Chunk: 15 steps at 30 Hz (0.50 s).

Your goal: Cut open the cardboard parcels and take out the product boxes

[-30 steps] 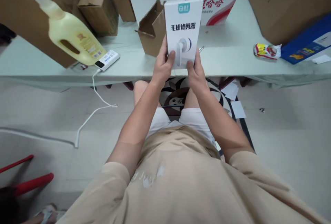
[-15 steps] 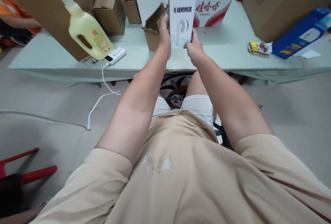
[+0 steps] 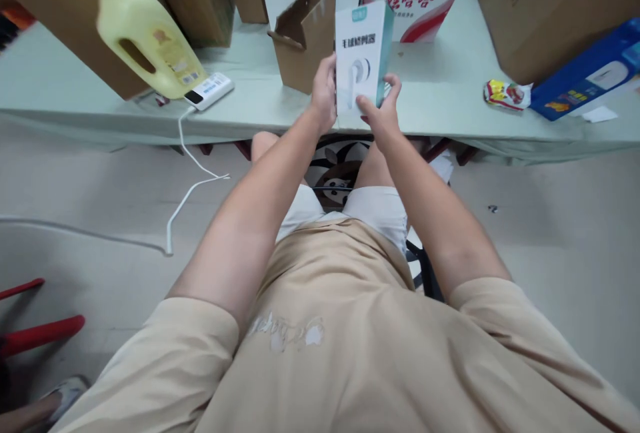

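A white lint remover box with teal sides and black lettering stands upright between my hands, above the front of the table. My left hand is closed against its left side, the fingertips hidden behind it. On the lower right, my right hand has its thumb on the box's front face and its other fingers curled by the teal side. Just behind my left hand is an opened brown cardboard box with its flaps up.
A yellow jug and a white power bank with a cable stand left on the table. To the right are a snack packet, a blue bottle and a big carton. A red-and-white carton stands behind.
The lint remover box has come lower and nearer to me, and has turned so its teal right side shows. My right hand's fingers have shifted on it. The camera view has shifted too.
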{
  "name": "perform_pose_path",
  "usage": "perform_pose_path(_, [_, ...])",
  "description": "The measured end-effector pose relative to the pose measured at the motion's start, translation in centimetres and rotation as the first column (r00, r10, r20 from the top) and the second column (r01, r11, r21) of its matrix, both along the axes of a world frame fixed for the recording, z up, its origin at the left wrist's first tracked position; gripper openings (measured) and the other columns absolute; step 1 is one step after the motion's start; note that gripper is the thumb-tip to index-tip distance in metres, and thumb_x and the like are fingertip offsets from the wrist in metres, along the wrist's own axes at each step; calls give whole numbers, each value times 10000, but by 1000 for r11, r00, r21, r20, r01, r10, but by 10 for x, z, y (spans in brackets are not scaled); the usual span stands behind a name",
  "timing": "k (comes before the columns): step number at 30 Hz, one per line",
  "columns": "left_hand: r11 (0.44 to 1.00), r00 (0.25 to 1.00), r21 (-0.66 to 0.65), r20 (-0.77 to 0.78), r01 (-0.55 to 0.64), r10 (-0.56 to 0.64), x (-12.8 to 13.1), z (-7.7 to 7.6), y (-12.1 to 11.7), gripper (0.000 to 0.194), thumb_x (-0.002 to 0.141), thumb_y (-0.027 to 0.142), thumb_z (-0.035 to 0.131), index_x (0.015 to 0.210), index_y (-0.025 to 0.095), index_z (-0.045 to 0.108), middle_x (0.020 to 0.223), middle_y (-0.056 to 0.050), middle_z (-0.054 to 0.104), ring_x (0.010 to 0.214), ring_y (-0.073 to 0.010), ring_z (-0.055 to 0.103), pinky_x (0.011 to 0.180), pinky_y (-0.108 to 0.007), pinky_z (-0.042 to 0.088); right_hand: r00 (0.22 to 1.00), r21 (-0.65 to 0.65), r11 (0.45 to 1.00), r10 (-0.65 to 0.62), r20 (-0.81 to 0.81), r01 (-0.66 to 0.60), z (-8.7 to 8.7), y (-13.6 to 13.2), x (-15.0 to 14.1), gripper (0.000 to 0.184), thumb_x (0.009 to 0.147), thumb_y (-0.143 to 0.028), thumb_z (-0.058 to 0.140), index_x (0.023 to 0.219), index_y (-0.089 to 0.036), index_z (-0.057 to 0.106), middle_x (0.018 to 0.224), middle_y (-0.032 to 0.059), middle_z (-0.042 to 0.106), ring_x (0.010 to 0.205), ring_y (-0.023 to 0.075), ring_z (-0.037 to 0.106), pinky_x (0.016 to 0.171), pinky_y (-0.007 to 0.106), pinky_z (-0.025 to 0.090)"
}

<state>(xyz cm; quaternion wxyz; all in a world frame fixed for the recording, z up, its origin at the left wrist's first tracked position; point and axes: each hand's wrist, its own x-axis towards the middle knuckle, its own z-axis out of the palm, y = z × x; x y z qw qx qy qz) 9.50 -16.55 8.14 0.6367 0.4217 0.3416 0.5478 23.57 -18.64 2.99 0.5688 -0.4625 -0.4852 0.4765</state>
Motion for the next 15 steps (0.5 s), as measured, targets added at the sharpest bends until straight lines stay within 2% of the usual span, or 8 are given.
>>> perform_pose_path(2, [998, 999, -46, 22, 39, -38, 11, -23, 3, 576, 1029, 618, 280, 1247, 243, 660, 1206, 18, 762, 1470, -273, 499, 1158, -539, 488, 994, -86, 990, -111, -22, 109, -15, 2, 7, 939, 668, -580, 816, 1462, -397, 349, 1364, -39, 625, 1199, 197, 596, 1117, 462, 512])
perform_pose_path(4, [992, 998, -117, 14, 55, -53, 21, -46, 10, 492, 984, 592, 416, 1243, 243, 648, 1352, -18, 710, 1429, -303, 544, 1154, -527, 476, 985, -166, 972, -170, -19, 164, -25, 10, 25, 845, 685, -667, 728, 1418, -428, 382, 1314, -45, 648, 1154, 209, 626, 1012, 444, 572])
perform_pose_path(5, [987, 998, -151, -28, 52, -57, 23, -56, 14, 458, 970, 573, 453, 1250, 259, 634, 1415, -28, 672, 1418, -303, 556, 1152, -521, 468, 977, -202, 957, -213, -12, 206, -28, 16, 38, 778, 700, -707, 672, 1383, -446, 408, 1310, -50, 653, 1151, 213, 634, 964, 428, 589])
perform_pose_path(7, [989, 965, -139, -247, 55, -89, 23, -73, 24, 430, 976, 545, 430, 1276, 286, 597, 1468, -36, 617, 1398, -284, 570, 1134, -496, 466, 946, -261, 911, -322, 28, 318, -30, 27, 68, 641, 744, -750, 561, 1311, -467, 464, 1316, -56, 657, 1170, 213, 638, 893, 381, 600])
perform_pose_path(9, [993, 857, -42, -502, 113, -119, 17, -84, 34, 429, 982, 511, 389, 1246, 249, 602, 1399, -68, 637, 1334, -272, 590, 1105, -463, 476, 899, -301, 848, -424, 110, 437, -30, 37, 101, 556, 806, -719, 492, 1284, -435, 486, 1330, -37, 650, 1188, 205, 633, 840, 339, 602])
perform_pose_path(10, [989, 812, -8, -570, 147, -125, 13, -89, 39, 413, 968, 488, 414, 1186, 211, 628, 1316, -87, 667, 1275, -274, 604, 1092, -455, 479, 873, -314, 814, -460, 162, 488, -30, 41, 117, 529, 844, -673, 470, 1298, -402, 477, 1339, -19, 641, 1190, 197, 632, 818, 321, 605])
perform_pose_path(13, [977, 762, 40, -633, 209, -138, 1, -100, 51, 301, 880, 394, 548, 990, 151, 687, 1089, -95, 700, 1103, -262, 627, 1062, -434, 477, 797, -338, 724, -506, 330, 601, -29, 52, 163, 471, 937, -528, 421, 1356, -313, 428, 1348, 35, 621, 1135, 163, 651, 754, 273, 612])
perform_pose_path(15, [971, 740, 71, -660, 230, -127, -4, -106, 57, 241, 829, 339, 596, 940, 156, 709, 1062, -86, 691, 1050, -246, 628, 1042, -416, 475, 752, -353, 675, -491, 440, 648, -28, 61, 191, 436, 973, -511, 425, 1340, -279, 467, 1242, 56, 660, 991, 153, 680, 674, 243, 591])
